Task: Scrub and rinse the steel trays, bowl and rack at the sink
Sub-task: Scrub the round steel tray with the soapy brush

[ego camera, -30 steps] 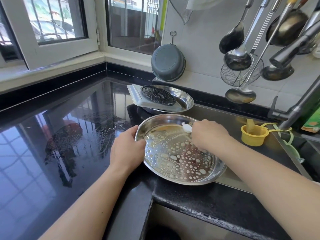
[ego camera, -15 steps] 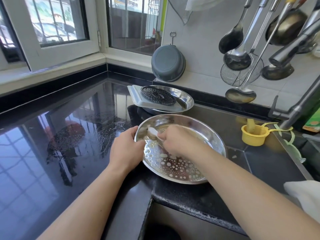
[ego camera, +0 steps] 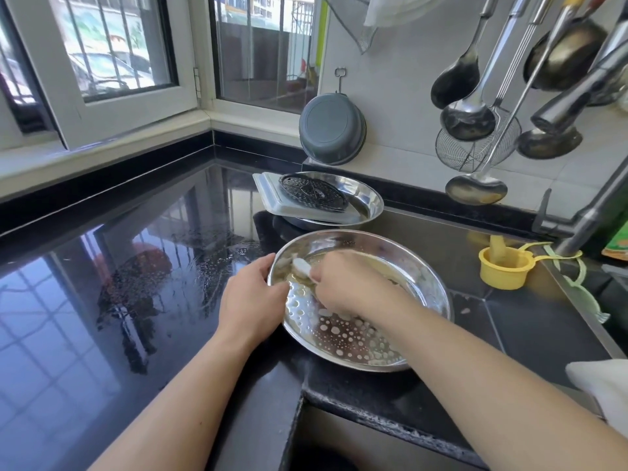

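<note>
A round steel tray [ego camera: 419, 266] with greasy droplets sits on the black counter, left of the sink. My left hand [ego camera: 253, 299] grips its left rim. My right hand [ego camera: 350, 287] is inside the tray, fingers curled round a white scrubber [ego camera: 301, 266] that pokes out near the tray's left wall. Behind it lies a second round steel tray [ego camera: 368, 195] holding a square steel tray [ego camera: 272, 200] and a dark round rack [ego camera: 312, 192].
A yellow cup [ego camera: 506, 266] stands right of the tray by the faucet [ego camera: 591, 212]. A grey bowl [ego camera: 331, 129], ladles and a wire skimmer [ego camera: 475, 144] hang on the wall. A white cloth [ego camera: 601, 385] lies at the right edge. Wet black counter [ego camera: 119, 283] spreads left.
My right hand has swept the scrubber from the tray's right side across to its left side. My left hand has kept its hold on the rim.
</note>
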Motion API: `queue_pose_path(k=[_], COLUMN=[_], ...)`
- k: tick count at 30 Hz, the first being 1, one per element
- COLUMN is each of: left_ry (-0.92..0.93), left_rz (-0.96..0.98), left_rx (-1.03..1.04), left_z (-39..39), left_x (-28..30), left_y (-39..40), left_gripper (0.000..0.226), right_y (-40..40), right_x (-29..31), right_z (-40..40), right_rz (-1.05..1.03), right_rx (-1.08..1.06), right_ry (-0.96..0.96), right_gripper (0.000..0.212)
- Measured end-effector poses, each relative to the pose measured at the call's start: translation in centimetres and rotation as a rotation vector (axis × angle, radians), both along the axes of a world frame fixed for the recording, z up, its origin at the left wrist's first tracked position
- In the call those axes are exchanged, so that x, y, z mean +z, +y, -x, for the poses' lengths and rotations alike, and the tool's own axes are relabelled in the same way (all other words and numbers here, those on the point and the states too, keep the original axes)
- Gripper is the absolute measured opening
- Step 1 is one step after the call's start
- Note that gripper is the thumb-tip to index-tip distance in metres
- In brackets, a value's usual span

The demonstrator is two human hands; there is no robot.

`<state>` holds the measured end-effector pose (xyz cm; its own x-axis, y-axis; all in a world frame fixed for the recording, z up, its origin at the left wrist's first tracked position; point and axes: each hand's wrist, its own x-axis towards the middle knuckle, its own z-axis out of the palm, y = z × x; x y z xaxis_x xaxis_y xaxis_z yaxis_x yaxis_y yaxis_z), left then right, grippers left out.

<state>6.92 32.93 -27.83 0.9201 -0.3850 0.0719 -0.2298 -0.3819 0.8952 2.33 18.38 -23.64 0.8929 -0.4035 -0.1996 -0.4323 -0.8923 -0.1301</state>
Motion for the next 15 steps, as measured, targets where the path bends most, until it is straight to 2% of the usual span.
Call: queue_pose_path(k=[3, 7, 11, 15], left_ry=[-0.013, -0.018, -0.019, -0.012], left_rz=[-0.014, -0.038, -0.040, -0.035], left_rx=[0.012, -0.011, 0.003, -0.006], left_z=[-0.1, -0.1, -0.2, -0.1], left_x=[-0.3, -0.3, -0.2, -0.2], left_y=[-0.1, -0.3, -0.3, -0.3], left_gripper=[0.025, 0.042, 0.046, 0.044], right_y=[-0.5, -3.4, -4.9, -2.8], right_x=[0.7, 0.9, 1.3, 0.7], right_z=[1.3, 0.9, 0.9, 0.9], right_rz=[-0.111, 0.138, 0.128, 0.069], right_rx=[0.040, -0.074, -0.214, -0.040], right_ry=[0.026, -0.011, -0.055, -0.002], right_gripper=[0.044, 0.033, 0.029, 0.036])
